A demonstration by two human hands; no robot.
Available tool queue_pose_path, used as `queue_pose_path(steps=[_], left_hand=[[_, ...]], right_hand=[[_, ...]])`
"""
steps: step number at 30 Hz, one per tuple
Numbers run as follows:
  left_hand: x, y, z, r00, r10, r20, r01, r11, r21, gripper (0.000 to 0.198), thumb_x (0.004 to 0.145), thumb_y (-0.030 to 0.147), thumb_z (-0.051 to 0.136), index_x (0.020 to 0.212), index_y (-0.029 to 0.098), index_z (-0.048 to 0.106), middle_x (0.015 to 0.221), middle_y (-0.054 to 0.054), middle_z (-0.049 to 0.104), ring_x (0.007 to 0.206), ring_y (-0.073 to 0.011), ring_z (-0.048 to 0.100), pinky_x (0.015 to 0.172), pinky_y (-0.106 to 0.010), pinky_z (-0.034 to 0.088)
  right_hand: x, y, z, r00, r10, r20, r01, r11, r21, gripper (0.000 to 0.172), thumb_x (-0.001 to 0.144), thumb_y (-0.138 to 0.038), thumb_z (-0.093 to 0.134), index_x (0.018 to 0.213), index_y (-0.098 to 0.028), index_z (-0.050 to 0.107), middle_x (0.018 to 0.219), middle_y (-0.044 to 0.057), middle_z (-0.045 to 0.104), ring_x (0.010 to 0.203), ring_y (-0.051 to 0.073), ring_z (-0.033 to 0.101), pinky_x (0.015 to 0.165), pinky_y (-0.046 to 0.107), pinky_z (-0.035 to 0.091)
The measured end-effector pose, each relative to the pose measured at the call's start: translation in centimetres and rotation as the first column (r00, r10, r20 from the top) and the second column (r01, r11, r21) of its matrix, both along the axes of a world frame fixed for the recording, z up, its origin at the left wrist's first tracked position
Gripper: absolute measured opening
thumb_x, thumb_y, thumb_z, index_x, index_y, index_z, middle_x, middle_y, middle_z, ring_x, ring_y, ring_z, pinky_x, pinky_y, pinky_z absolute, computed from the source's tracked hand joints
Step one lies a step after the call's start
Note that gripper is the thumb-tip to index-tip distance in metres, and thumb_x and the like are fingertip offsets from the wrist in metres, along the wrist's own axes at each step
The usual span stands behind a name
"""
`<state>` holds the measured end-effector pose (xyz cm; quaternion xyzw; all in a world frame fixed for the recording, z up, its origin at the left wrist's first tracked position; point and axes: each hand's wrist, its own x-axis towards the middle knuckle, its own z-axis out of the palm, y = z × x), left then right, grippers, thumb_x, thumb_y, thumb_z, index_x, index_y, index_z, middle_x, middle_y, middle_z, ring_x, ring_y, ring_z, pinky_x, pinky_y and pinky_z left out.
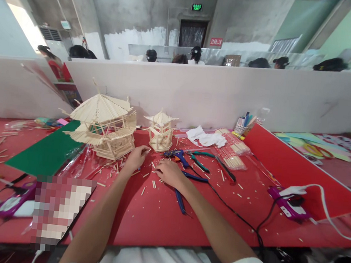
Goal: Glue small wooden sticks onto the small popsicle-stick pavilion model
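My left hand [135,158] reaches forward on the red table [154,217], its fingertips pinched near short wooden stick pieces [148,181] in front of a large stick pavilion model [105,126]. My right hand [168,173] rests palm down on the table, fingers spread over loose stick bits, just left of blue-handled pliers [184,191]. A small stick pavilion [160,132] stands right behind both hands. Whether the left fingers pinch a stick is too small to tell.
A blue glue gun [177,154], green-handled cutters [200,159], a bundle of sticks in plastic [235,154], white tissue [204,138] and a pen cup [243,124] lie behind. A purple glue gun [287,204] with cable sits right; a green sheet [46,151] left. Other people sit beyond the white partition [230,91].
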<state>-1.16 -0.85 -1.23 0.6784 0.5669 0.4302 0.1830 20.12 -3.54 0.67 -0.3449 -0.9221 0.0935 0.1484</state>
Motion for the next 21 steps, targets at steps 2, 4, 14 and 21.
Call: queue_pose_path(steps=[2, 4, 14, 21], left_hand=[[0.2, 0.0, 0.2, 0.997, -0.014, 0.073, 0.014, 1.000, 0.004, 0.021, 0.083, 0.037, 0.057, 0.089, 0.018, 0.066, 0.081, -0.006, 0.071, 0.075, -0.0197, 0.063, 0.075, -0.032, 0.048], [0.5, 0.1, 0.5, 0.989, -0.019, 0.146, 0.019, 1.000, 0.002, 0.027, 0.082, 0.044, 0.059, 0.086, 0.017, 0.065, 0.075, -0.004, 0.068, 0.070, -0.0178, 0.061, 0.072, -0.030, 0.047], [1.7, 2.9, 1.0, 0.894, -0.035, 0.446, 0.080, 0.994, -0.081, 0.042, 0.069, 0.055, 0.072, 0.081, 0.016, 0.062, 0.068, -0.003, 0.067, 0.062, -0.0146, 0.060, 0.065, -0.028, 0.048], [0.7, 3.0, 0.7, 0.871, 0.012, 0.492, 0.052, 0.992, -0.115, 0.045, 0.064, 0.053, 0.077, 0.084, 0.014, 0.069, 0.070, -0.003, 0.067, 0.063, -0.0138, 0.058, 0.066, -0.028, 0.046]], right_hand=[[0.3, 0.3, 0.3, 0.993, -0.052, -0.103, 0.050, 0.999, -0.018, 0.018, 0.094, -0.022, 0.055, 0.098, -0.021, 0.073, 0.099, 0.008, 0.072, 0.097, 0.020, 0.064, 0.087, 0.028, 0.044], [1.0, 0.9, 0.7, 0.959, -0.135, -0.248, 0.123, 0.990, -0.065, 0.016, 0.093, -0.023, 0.055, 0.100, -0.020, 0.070, 0.097, 0.006, 0.072, 0.090, 0.017, 0.065, 0.085, 0.027, 0.045], [2.2, 8.1, 2.7, 0.797, -0.276, -0.537, 0.184, 0.958, -0.221, 0.057, 0.087, -0.019, 0.059, 0.141, -0.021, 0.041, 0.116, 0.009, 0.067, 0.098, 0.017, 0.066, 0.088, 0.030, 0.049], [-0.3, 10.8, 1.2, 0.750, -0.257, -0.610, 0.193, 0.966, -0.170, 0.044, 0.088, -0.017, 0.060, 0.131, -0.017, 0.054, 0.088, 0.006, 0.072, 0.084, 0.021, 0.068, 0.083, 0.033, 0.051]])
